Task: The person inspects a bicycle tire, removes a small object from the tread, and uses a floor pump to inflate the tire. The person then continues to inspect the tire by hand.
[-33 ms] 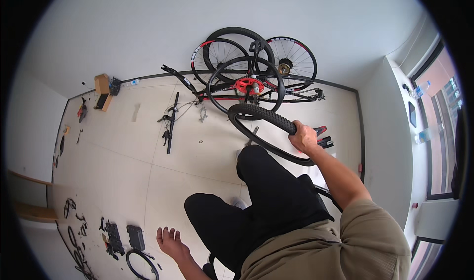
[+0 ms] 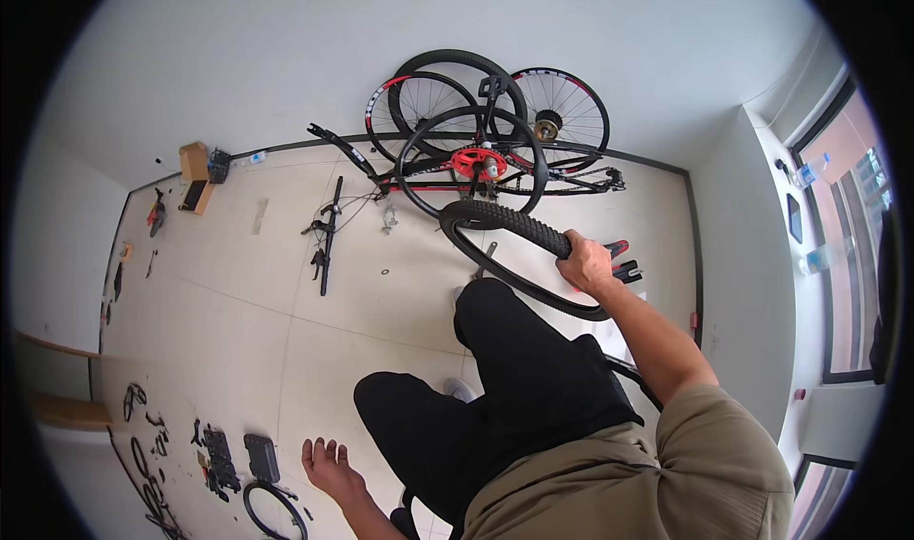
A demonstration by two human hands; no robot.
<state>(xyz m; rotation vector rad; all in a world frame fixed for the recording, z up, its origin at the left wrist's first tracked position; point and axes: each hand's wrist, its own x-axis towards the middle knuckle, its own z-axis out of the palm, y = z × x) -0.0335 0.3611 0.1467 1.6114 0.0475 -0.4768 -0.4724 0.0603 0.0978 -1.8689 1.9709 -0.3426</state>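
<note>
Fingers (image 2: 571, 243) of our R hand (image 2: 588, 264) grip a knobbly blk tyre (image 2: 505, 216), which we hold at a tilt btwn our R knee (image 2: 487, 304) & the red/blk bike frame (image 2: 438, 187) nr the wall (image 2: 286, 64). Our L hand (image 2: 333, 469) hangs w/ fingers loosely parted, out past our L knee (image 2: 386, 399). Blk handlebar (image 2: 329, 240) lies on the floor (image 2: 238, 340), L of the frame.
</note>
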